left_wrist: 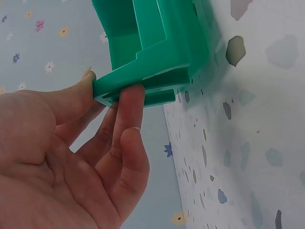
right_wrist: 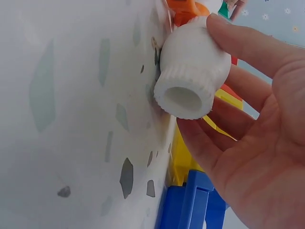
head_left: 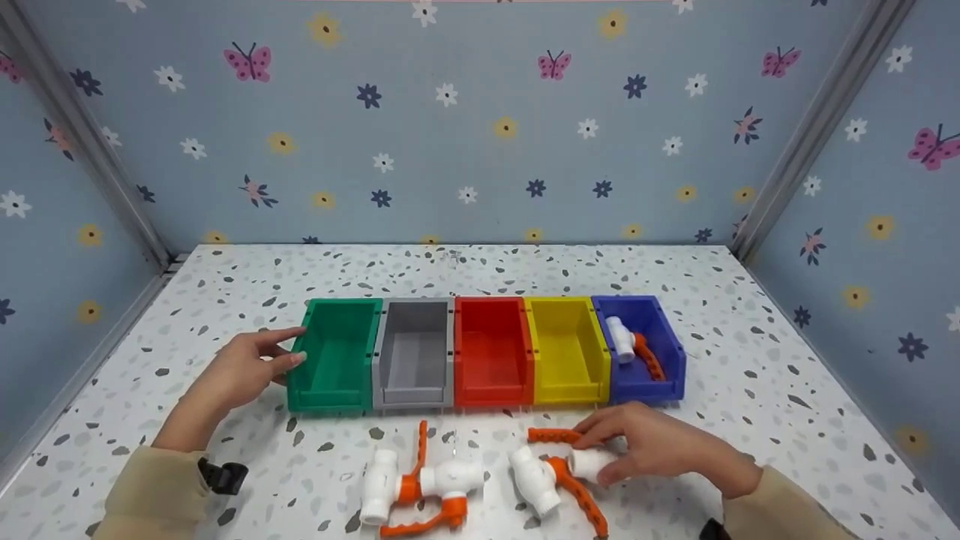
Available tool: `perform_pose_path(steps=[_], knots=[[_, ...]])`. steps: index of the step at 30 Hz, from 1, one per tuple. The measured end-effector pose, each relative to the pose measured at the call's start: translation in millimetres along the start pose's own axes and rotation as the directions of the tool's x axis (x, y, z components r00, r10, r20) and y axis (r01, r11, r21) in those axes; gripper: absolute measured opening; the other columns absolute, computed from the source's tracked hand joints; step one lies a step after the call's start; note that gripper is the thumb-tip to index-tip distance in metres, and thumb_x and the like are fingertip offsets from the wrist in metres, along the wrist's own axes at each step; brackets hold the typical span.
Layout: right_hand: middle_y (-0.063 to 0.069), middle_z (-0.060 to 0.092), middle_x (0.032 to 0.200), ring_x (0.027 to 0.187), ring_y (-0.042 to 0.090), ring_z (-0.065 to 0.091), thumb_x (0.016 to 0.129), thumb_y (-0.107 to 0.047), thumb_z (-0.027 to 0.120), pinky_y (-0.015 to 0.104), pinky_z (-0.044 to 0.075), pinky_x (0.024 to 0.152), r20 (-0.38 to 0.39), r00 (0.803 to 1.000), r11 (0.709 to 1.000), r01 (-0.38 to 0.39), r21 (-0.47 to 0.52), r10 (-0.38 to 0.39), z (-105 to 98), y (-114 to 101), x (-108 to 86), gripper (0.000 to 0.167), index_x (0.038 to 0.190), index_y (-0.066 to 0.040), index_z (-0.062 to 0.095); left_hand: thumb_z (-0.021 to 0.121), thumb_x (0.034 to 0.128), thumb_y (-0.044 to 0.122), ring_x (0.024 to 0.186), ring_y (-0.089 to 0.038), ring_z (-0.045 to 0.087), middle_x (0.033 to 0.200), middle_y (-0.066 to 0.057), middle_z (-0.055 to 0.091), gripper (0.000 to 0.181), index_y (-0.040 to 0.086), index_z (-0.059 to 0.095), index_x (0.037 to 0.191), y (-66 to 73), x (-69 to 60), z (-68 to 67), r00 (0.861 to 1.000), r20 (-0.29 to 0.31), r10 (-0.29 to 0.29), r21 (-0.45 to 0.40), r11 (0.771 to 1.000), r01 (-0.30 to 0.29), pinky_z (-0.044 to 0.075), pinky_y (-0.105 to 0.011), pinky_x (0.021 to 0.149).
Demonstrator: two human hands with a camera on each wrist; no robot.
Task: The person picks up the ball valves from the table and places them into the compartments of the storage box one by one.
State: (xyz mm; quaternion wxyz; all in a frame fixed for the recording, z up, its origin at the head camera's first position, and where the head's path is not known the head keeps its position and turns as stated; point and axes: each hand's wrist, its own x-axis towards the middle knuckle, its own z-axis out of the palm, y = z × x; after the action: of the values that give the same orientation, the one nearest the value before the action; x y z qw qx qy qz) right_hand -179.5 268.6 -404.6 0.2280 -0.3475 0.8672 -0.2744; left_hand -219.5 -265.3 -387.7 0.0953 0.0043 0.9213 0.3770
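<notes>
At the left end of the bin row, my left hand [head_left: 241, 369] pinches the side rim of the green bin [head_left: 335, 349]; the left wrist view shows the thumb on top of the rim and fingers beneath. My right hand [head_left: 656, 442] holds a white plastic ball valve [right_wrist: 193, 62] with an orange handle, thumb on one side and fingers on the other. Its open ribbed end faces the right wrist camera. Right beside it on the table lies another ball valve [head_left: 534, 481], and two more, a left one [head_left: 380, 487] and its neighbour [head_left: 454, 478], lie together further left.
Right of the green bin stand a grey bin [head_left: 416, 352], a red bin [head_left: 491, 349], a yellow bin [head_left: 566, 349] and a blue bin [head_left: 671, 375], joined side by side. One ball valve [head_left: 621, 340] lies in the blue bin. Flower-patterned panels [head_left: 480, 150] enclose the speckled table [head_left: 750, 420].
</notes>
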Motion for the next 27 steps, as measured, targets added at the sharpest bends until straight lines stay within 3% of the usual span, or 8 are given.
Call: perform_pose_path(steps=[8, 18, 27], knots=[[-0.002, 0.064, 0.128, 0.112, 0.013, 0.060, 0.085, -0.039, 0.079, 0.037, 0.051, 0.094, -0.044, 0.999, 1.000, 0.022, 0.001, -0.022, 2.8, 1.0, -0.4, 0.041, 0.121, -0.020, 0.074, 0.058, 0.1029, 0.026, 0.091, -0.026, 0.069, 0.123, -0.025, 0.058, 0.058, 0.008, 0.038, 0.154, 0.4, -0.1, -1.2, 1.000, -0.003, 0.004, 0.012, 1.000, -0.004, 0.044, -0.061, 0.096], [-0.002, 0.062, 0.128, 0.111, 0.016, 0.059, 0.083, -0.026, 0.080, 0.038, 0.052, 0.090, -0.178, 0.981, 0.996, 0.078, -0.030, -0.082, 9.1, 0.0, -1.4, 0.038, 0.120, -0.024, 0.073, 0.058, 0.1031, 0.026, 0.092, -0.028, 0.069, 0.123, -0.026, 0.056, 0.059, 0.008, 0.036, 0.155, 1.0, -1.3, -0.2, 1.000, 0.002, -0.010, -0.001, 1.000, 0.010, 0.045, -0.060, 0.094], [-0.009, 0.057, 0.138, 0.125, 0.017, 0.053, 0.083, -0.026, 0.080, 0.045, 0.048, 0.098, -0.242, 0.970, 0.999, 0.008, 0.041, 0.002, 10.3, -7.2, -1.6, 0.034, 0.116, -0.028, 0.074, 0.057, 0.1032, 0.026, 0.092, -0.027, 0.069, 0.123, -0.026, 0.056, 0.058, 0.008, 0.037, 0.154, 2.1, -0.7, -1.1, 1.000, 0.008, -0.004, 0.003, 1.000, 0.004, 0.049, -0.052, 0.089]])
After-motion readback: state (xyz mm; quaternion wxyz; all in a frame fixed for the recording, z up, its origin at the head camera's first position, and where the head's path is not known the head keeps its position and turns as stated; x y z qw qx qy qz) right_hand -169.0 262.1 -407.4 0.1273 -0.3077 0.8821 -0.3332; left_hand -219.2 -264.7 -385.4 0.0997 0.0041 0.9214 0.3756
